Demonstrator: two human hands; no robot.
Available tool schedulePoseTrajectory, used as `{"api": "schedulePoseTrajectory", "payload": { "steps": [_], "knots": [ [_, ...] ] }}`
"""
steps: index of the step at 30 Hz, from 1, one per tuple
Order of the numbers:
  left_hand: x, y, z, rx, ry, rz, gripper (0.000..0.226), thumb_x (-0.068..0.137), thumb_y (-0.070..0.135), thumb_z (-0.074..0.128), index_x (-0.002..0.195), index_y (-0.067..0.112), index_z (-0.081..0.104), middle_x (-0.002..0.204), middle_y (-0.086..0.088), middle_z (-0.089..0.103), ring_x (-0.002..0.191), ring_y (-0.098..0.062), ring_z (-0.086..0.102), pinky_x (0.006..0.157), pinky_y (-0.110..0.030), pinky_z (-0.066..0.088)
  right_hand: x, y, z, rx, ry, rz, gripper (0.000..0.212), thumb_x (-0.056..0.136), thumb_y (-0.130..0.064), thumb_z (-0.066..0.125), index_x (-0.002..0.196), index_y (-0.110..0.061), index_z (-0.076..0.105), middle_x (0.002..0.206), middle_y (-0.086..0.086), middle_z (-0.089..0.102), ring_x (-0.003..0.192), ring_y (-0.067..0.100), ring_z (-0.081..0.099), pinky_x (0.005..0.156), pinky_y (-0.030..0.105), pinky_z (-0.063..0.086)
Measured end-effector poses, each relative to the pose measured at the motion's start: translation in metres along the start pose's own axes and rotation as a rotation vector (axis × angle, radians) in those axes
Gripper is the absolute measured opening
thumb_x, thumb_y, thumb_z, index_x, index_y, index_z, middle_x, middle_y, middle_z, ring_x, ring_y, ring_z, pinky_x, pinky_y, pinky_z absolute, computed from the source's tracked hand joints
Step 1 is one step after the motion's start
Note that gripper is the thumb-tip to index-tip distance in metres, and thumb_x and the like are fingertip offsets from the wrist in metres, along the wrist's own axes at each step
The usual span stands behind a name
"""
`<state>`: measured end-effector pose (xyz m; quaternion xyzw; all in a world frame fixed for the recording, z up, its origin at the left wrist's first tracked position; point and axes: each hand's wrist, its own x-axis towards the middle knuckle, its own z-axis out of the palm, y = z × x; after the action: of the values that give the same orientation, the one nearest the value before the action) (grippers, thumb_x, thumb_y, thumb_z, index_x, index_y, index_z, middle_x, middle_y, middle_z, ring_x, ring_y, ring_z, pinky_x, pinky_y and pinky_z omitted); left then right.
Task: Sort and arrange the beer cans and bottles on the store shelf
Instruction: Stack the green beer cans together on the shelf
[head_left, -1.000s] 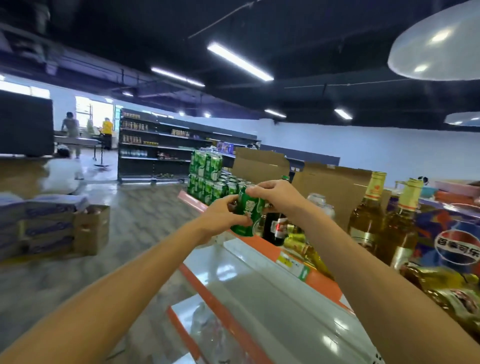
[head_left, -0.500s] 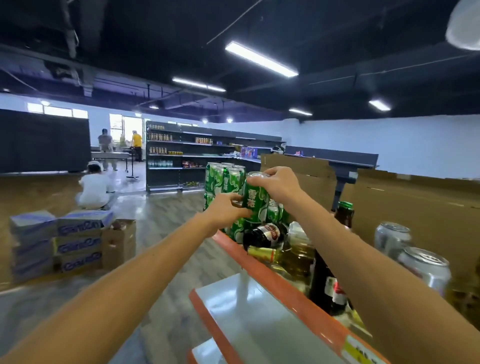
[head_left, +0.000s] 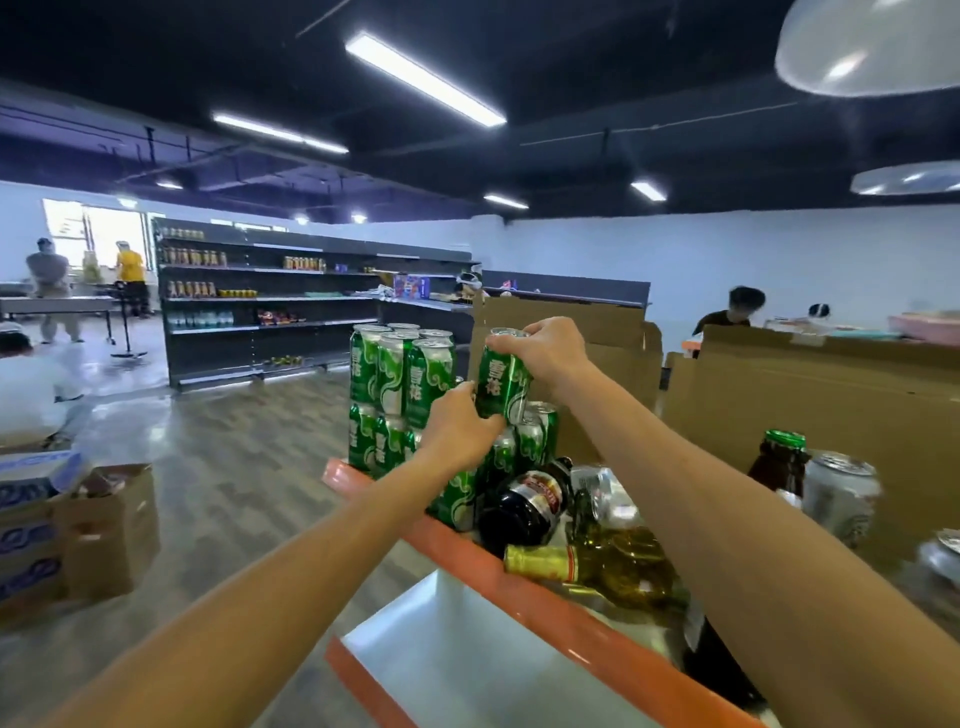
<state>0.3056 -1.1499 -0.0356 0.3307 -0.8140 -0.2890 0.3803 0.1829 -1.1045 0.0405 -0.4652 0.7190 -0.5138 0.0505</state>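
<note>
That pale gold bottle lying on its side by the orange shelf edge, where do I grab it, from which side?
Grip the pale gold bottle round its wide body, probably from above. It lies flat, foil neck pointing left toward the orange shelf edge, the dark bottle crowding its far side. The left hand and right hand hold the green can.

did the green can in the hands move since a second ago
Yes. Against the stack of green cans, the held green can has gone up: from about the bottom tier's level to level with the top tier.
</note>
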Motion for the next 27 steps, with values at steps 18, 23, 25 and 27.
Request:
{"api": "schedulePoseTrajectory", "payload": {
  "steps": [18,23,25,27],
  "knots": [
    [0.001,-0.015,0.032,0.377,-0.28,0.095,0.054,0.092,0.04,0.065,0.131,0.004,0.058,0.134,-0.016,0.056,0.117,-0.033,0.056,0.097,-0.044,0.051,0.058,0.013,0.061,-0.017,-0.031,0.066,0.045,0.079,-0.043,0.083,0.065,-0.015,0.05,0.062,0.003,0.047,0.06,0.017,0.043,0.061,0.033,0.044],
    [0.003,-0.021,0.033,0.341,-0.264,0.127,0.053,0.089,0.037,0.067,0.126,-0.001,0.062,0.128,-0.019,0.061,0.108,-0.031,0.06,0.093,-0.045,0.053,0.064,0.014,0.062,0.006,-0.028,0.077,0.051,0.077,-0.044,0.084,0.059,-0.017,0.044,0.062,0.004,0.047,0.062,0.019,0.042,0.058,0.032,0.04],
    [0.003,-0.021,0.033,0.354,-0.26,0.144,0.052,0.09,0.037,0.067,0.125,-0.001,0.062,0.131,-0.019,0.059,0.115,-0.033,0.057,0.097,-0.046,0.051,0.065,0.013,0.062,-0.005,-0.043,0.072,0.044,0.078,-0.044,0.083,0.066,-0.014,0.053,0.066,0.006,0.05,0.064,0.019,0.044,0.058,0.032,0.041],
    [0.003,-0.022,0.033,0.371,-0.266,0.153,0.054,0.09,0.039,0.066,0.129,0.001,0.059,0.139,-0.018,0.053,0.125,-0.035,0.051,0.103,-0.047,0.047,0.065,0.012,0.064,-0.009,-0.051,0.055,0.04,0.079,-0.043,0.083,0.075,-0.012,0.058,0.07,0.007,0.05,0.067,0.02,0.045,0.059,0.032,0.041]
  ]
}}
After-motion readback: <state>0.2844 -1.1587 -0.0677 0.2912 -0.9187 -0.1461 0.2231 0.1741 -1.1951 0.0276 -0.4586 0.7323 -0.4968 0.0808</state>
